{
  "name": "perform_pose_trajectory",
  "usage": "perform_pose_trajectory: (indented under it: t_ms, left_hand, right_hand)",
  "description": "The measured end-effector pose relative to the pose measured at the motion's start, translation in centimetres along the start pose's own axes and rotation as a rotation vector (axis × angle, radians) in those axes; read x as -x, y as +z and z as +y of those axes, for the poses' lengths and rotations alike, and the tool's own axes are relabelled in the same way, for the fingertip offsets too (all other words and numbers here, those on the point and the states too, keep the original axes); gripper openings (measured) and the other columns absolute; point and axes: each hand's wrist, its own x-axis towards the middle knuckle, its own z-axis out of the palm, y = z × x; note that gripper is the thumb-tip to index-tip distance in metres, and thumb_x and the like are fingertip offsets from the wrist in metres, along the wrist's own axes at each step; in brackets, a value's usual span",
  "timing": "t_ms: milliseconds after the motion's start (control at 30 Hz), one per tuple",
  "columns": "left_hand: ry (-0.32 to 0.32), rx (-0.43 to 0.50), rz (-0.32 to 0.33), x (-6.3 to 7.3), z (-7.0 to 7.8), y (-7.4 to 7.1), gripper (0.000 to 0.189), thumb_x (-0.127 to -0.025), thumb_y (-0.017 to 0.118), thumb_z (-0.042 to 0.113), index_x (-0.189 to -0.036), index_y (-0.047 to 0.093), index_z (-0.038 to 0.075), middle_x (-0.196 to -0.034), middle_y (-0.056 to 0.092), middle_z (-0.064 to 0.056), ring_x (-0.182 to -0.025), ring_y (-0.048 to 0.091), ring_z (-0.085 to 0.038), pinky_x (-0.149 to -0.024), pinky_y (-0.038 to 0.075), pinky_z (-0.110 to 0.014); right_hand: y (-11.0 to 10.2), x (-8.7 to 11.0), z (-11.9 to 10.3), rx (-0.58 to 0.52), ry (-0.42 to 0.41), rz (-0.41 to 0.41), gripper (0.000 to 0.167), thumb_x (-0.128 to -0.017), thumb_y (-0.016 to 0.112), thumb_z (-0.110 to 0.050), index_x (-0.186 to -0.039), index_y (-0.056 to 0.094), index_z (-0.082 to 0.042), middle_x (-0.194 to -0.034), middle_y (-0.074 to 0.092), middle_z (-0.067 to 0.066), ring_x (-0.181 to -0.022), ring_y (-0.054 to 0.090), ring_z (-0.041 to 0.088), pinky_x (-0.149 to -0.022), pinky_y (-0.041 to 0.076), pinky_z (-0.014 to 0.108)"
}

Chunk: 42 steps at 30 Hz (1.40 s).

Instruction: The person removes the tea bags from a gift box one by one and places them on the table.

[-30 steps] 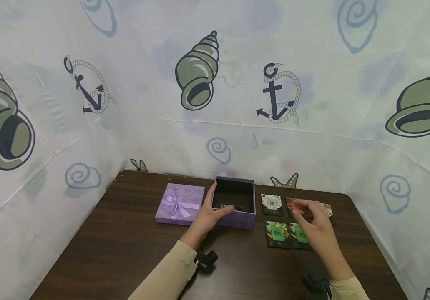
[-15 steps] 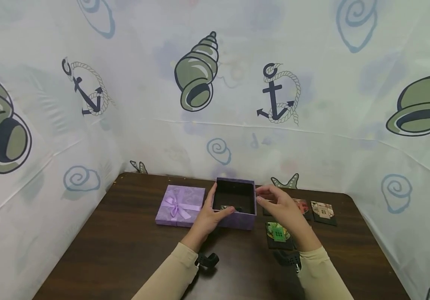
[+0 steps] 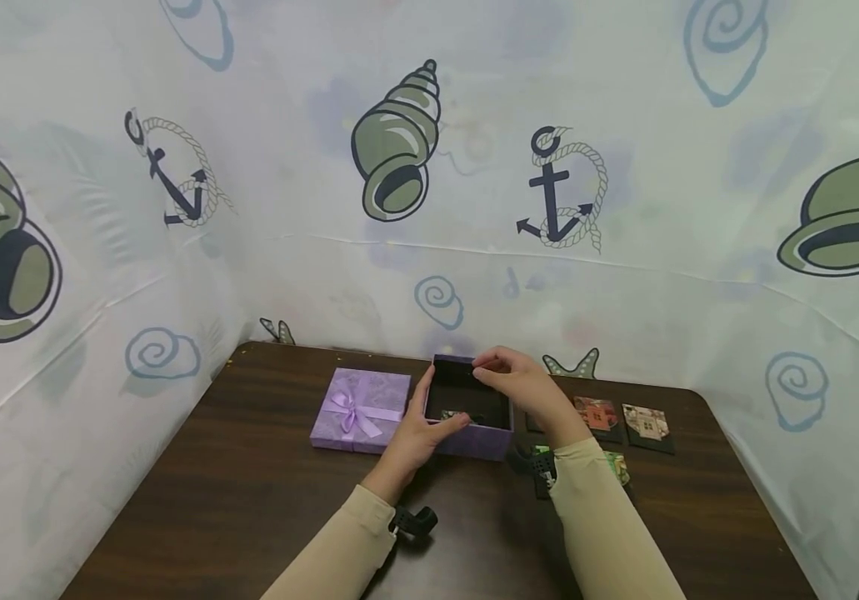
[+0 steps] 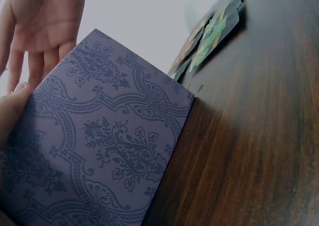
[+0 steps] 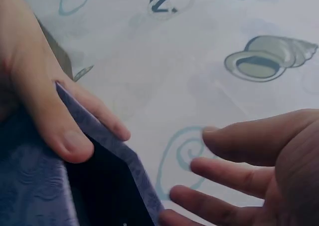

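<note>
An open purple patterned box (image 3: 477, 442) with a dark inside stands at the back of the table. My left hand (image 3: 412, 437) holds it at its near left corner, the thumb over the front rim and the fingers along the left side. Above the box's right part is my right hand (image 3: 525, 387), fingers loosely bent and apart; in the right wrist view the right hand (image 5: 259, 181) has nothing between thumb and fingers. A small patterned piece shows inside near the left thumb. The left wrist view shows the front wall of the box (image 4: 114, 131).
Left of the box lies a purple lid (image 3: 362, 408) with a ribbon bow. On the right are dark square cards, among them a red one (image 3: 597, 417), a beige one (image 3: 649, 425) and a green one (image 3: 616, 467). Others are partly behind my right arm. A printed cloth hangs behind the table.
My right hand has moved left from over the cards, past the box's right rim, to above the box. My left hand has kept its hold on the box.
</note>
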Motion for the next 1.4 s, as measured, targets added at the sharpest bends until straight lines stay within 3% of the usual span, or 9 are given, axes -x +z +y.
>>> perform_pose_trajectory:
  t_ms: [300, 533, 700, 767, 867, 1100, 1300, 1400]
  left_hand:
    - [-0.028, 0.026, -0.008, 0.1, 0.3, 0.0, 0.110, -0.087, 0.093, 0.048, -0.170, 0.021, 0.055, -0.181, 0.021, -0.015, -0.160, 0.033, -0.045, -0.128, 0.028, -0.071]
    - [-0.006, 0.038, -0.016, 0.3, 0.6, 0.0, 0.109, -0.091, 0.090, 0.040, -0.173, 0.019, 0.048, -0.179, 0.024, -0.020, -0.149, 0.048, -0.044, -0.119, 0.045, -0.058]
    - [-0.011, 0.013, -0.001, 0.3, 0.6, 0.1, 0.107, -0.091, 0.091, 0.041, -0.172, 0.021, 0.051, -0.182, 0.017, -0.015, -0.163, 0.028, -0.046, -0.127, 0.031, -0.070]
    - [-0.015, 0.006, 0.003, 0.2, 0.5, 0.1, 0.107, -0.090, 0.091, 0.043, -0.171, 0.021, 0.053, -0.184, 0.015, -0.010, -0.167, 0.016, -0.046, -0.129, 0.022, -0.075]
    - [-0.015, 0.000, 0.005, 0.2, 0.3, 0.0, 0.107, -0.090, 0.091, 0.044, -0.171, 0.022, 0.053, -0.184, 0.015, -0.006, -0.168, 0.012, -0.047, -0.128, 0.016, -0.079]
    - [-0.019, 0.007, 0.009, 0.1, 0.3, 0.0, 0.108, -0.089, 0.092, 0.044, -0.171, 0.022, 0.053, -0.184, 0.015, -0.001, -0.169, 0.009, -0.046, -0.128, 0.012, -0.080]
    - [-0.003, 0.016, -0.009, 0.1, 0.5, -0.1, 0.110, -0.090, 0.092, 0.041, -0.174, 0.020, 0.045, -0.184, 0.013, -0.011, -0.168, 0.012, -0.047, -0.128, 0.014, -0.079]
    - [-0.017, 0.016, -0.012, 0.2, 0.5, 0.0, 0.111, -0.089, 0.092, 0.043, -0.173, 0.021, 0.046, -0.184, 0.014, -0.009, -0.169, 0.011, -0.046, -0.129, 0.014, -0.079]
  right_hand:
    - [0.6, -4.6, 0.5, 0.101, 0.088, -0.228, 0.031, -0.108, 0.069, -0.027, -0.129, 0.071, -0.004, -0.132, 0.071, 0.016, -0.127, 0.068, 0.044, -0.106, 0.060, 0.053]
    - [1.5, -7.8, 1.0, 0.334, 0.124, -0.334, 0.030, -0.103, 0.074, -0.027, -0.121, 0.079, -0.003, -0.117, 0.078, 0.014, -0.105, 0.076, 0.032, -0.095, 0.064, 0.046]
    - [1.7, -8.4, 1.6, 0.472, 0.071, -0.456, 0.031, -0.102, 0.075, -0.028, -0.125, 0.079, -0.007, -0.119, 0.077, 0.005, -0.105, 0.071, 0.020, -0.104, 0.059, 0.046]
    - [1.8, -8.4, 2.0, 0.486, 0.047, -0.496, 0.032, -0.102, 0.075, -0.028, -0.127, 0.078, -0.008, -0.121, 0.077, 0.004, -0.107, 0.069, 0.019, -0.108, 0.058, 0.047]
    - [1.9, -8.3, 2.5, 0.478, 0.030, -0.535, 0.031, -0.103, 0.075, -0.026, -0.128, 0.077, -0.008, -0.121, 0.077, 0.003, -0.108, 0.070, 0.017, -0.106, 0.059, 0.046]
    - [1.9, -8.4, 2.7, 0.415, 0.049, -0.558, 0.031, -0.103, 0.075, -0.024, -0.130, 0.077, -0.009, -0.122, 0.077, 0.001, -0.110, 0.070, 0.019, -0.108, 0.058, 0.048]
    - [1.8, -8.8, 2.7, 0.471, 0.046, -0.612, 0.034, -0.102, 0.075, -0.026, -0.132, 0.078, -0.011, -0.125, 0.079, 0.001, -0.111, 0.073, 0.018, -0.109, 0.058, 0.049]
    - [1.8, -8.8, 2.7, 0.504, 0.055, -0.641, 0.033, -0.101, 0.075, -0.027, -0.131, 0.079, -0.011, -0.125, 0.079, 0.001, -0.113, 0.073, 0.018, -0.110, 0.058, 0.049]
